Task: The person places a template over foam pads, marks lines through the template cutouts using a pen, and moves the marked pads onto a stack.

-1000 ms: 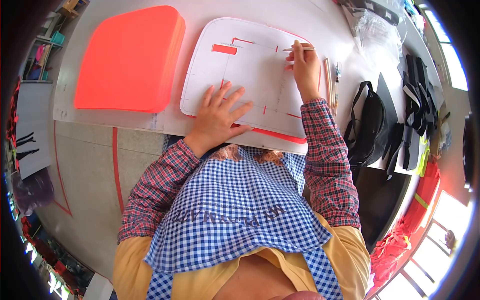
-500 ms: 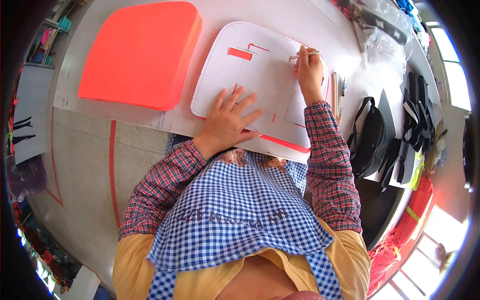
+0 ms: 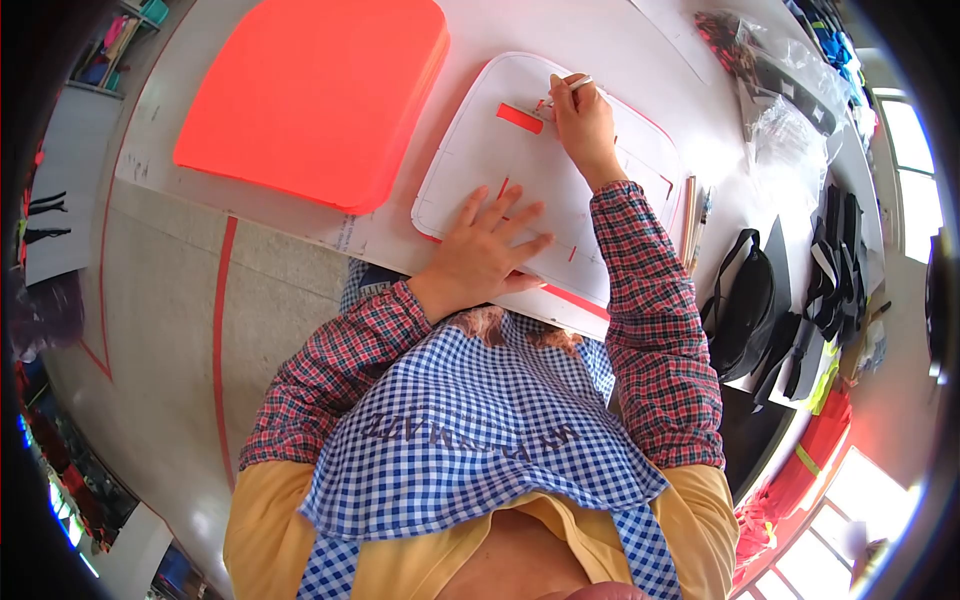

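Left fingers (image 3: 502,205) spread on template (image 3: 465,150) by edge; right fingers (image 3: 565,100) pinch pen (image 3: 581,84); gap to stack (image 3: 310,95).

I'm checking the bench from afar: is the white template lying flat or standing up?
Flat: the white template lies over red material visible along its near edge, with the left hand spread on top.

Upside-down "MY P…MAT…", partly unclear, on the checked apron (image 3: 470,385)

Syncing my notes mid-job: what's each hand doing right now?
Left hand: open, fingers spread on white template.
Right hand: closed, holding white pen.
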Demonstrator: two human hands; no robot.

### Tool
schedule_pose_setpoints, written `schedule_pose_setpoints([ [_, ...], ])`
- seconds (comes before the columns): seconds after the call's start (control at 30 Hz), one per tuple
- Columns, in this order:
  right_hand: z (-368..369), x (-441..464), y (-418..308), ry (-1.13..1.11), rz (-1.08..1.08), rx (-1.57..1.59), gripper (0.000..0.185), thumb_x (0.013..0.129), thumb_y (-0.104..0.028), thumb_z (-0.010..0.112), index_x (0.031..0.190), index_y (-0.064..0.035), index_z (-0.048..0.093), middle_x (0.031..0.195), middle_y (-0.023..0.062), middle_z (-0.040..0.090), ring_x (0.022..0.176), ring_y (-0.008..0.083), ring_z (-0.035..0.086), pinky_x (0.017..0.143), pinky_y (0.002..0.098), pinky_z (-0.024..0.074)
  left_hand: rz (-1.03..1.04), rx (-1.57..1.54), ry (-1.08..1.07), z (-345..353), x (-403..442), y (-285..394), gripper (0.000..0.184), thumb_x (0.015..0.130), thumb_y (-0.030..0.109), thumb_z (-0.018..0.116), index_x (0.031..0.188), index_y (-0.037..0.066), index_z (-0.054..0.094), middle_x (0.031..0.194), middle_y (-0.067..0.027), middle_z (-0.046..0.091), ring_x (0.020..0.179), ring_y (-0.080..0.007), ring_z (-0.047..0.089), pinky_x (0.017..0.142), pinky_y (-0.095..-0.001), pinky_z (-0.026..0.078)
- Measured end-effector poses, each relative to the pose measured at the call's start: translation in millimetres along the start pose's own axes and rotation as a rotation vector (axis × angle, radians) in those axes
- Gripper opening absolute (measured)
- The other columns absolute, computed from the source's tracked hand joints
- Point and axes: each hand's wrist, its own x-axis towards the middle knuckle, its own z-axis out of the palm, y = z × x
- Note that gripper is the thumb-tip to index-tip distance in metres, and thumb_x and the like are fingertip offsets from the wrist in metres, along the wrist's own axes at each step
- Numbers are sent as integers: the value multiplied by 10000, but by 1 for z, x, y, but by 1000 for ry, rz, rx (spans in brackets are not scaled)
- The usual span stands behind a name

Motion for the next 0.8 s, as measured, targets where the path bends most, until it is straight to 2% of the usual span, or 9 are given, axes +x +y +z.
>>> schedule_pose_setpoints([
  [0.1,1,0,1,2,-59,-23,311,977,-321,575,883,-25,599,619,45,595,521,118,551,524,287,447,1,-13,1,0,0,0,549,791,527,687,1262,253,616,1447,-53,473,1387,-317,368,1124,-573,243],
  [0.3,0,2,1,-13,-97,12,300,977,-306,580,872,-26,595,618,43,590,573,126,572,556,283,452,0,-19,-6,0,0,0,558,785,524,692,1267,253,612,1448,-51,472,1385,-314,369,1119,-578,246],
  [0.4,1,4,3,23,-112,20,311,980,-311,579,871,-21,593,631,50,595,585,131,579,562,289,459,-1,-25,-6,0,0,0,562,780,521,697,1268,254,612,1447,-49,473,1385,-313,368,1117,-577,248],
  [0.5,4,6,6,53,-94,25,277,969,-267,590,880,-4,581,667,119,626,582,238,596,571,351,470,-8,-20,-7,-1,1,1,559,779,513,703,1266,253,614,1444,-45,475,1384,-312,369,1118,-575,249],
  [0.8,1,1,0,70,-131,-10,265,971,-253,580,877,-6,563,680,141,631,607,285,607,598,384,477,-6,-19,-11,0,1,1,551,773,497,710,1261,256,622,1447,-40,469,1388,-309,362,1121,-574,250],
])
